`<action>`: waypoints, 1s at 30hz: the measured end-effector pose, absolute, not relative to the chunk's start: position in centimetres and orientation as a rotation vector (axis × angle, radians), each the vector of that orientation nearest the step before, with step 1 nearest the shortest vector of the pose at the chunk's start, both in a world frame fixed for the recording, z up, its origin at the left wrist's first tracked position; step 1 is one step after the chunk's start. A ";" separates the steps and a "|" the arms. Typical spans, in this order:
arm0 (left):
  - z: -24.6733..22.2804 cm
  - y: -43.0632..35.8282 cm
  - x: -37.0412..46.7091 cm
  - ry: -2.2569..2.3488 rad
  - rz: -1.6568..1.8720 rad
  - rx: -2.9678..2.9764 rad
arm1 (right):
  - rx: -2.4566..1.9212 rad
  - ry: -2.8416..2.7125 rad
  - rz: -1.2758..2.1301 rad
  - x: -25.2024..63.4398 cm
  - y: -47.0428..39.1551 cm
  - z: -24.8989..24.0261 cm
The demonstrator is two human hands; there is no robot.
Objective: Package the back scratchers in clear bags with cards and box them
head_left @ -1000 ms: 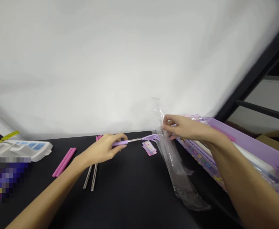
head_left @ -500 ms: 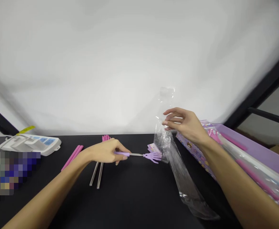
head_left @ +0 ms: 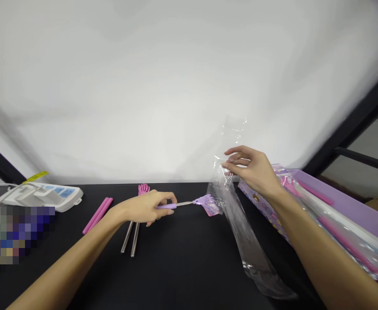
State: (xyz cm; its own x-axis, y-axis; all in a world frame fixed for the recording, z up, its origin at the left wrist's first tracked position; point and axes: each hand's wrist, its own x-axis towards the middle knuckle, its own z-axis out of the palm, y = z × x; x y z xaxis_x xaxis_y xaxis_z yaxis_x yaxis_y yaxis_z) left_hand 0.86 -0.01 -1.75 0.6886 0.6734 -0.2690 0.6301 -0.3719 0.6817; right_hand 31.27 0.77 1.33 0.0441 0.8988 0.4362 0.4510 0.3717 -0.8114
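My left hand [head_left: 150,206] grips the purple handle of a back scratcher [head_left: 205,200] with a metal rod and a hand-shaped purple head. The head lies at the mouth of a clear plastic bag [head_left: 243,232]; I cannot tell how far inside it is. A small pink card [head_left: 212,211] sits against the head. My right hand [head_left: 249,168] pinches the bag near its upper end, and the rest trails down across the black table. Under my left hand lie pink hand-shaped heads [head_left: 143,189] and two metal rods [head_left: 135,241], partly covered by it.
Two pink tubes [head_left: 97,215] lie left of the rods. A white power strip [head_left: 68,196] with plugs and cables stands at the back left. On the right, a purple box [head_left: 353,200] holds several wrapped pink and white items. A pale wall [head_left: 176,94] rises behind the table [head_left: 182,267].
The back scratcher's head has turned and tilted slightly upward, and the pink card now shows below it. My right hand and the bag's top have shifted slightly right.
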 end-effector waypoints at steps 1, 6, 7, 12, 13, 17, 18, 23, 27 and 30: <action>-1.7 0.0 0.9 0.994 0.070 2.098 | -1.245 -1.567 0.531 31.3 0.7 1.4; -1.7 -0.3 1.3 1.004 0.044 2.090 | -1.228 -1.576 0.462 30.8 0.3 1.8; -1.7 -0.4 1.4 1.003 0.026 2.073 | -1.203 -1.580 0.472 30.6 0.2 1.8; -1.7 -0.7 1.9 0.982 0.037 1.972 | -1.153 -1.642 0.485 29.9 -0.2 2.0; -1.6 -0.8 2.0 0.978 0.054 1.960 | -1.156 -1.655 0.465 29.7 -0.3 2.0; -1.4 -1.0 2.2 0.956 0.105 1.915 | -1.139 -1.682 0.441 29.0 -0.7 2.1; -1.4 -1.0 2.2 0.948 0.110 1.905 | -1.133 -1.680 0.451 28.9 -0.8 2.1; -1.6 -0.8 1.9 0.929 0.141 1.842 | -1.163 -1.650 0.444 29.2 -0.5 2.0; -2.1 -0.5 1.7 0.916 0.099 1.820 | -1.178 -1.595 0.394 29.9 -0.4 2.2; -2.5 -0.3 1.8 0.891 0.090 1.809 | -1.154 -1.581 0.373 29.6 -0.7 2.5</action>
State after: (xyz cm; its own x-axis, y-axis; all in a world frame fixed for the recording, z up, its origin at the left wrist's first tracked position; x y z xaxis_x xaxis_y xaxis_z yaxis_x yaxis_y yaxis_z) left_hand 1.84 -0.34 -2.52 0.7180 0.6072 -0.3403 0.5267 -0.1542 0.8360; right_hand 29.64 -0.68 2.47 0.0629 0.8185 0.5710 0.4767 0.4780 -0.7377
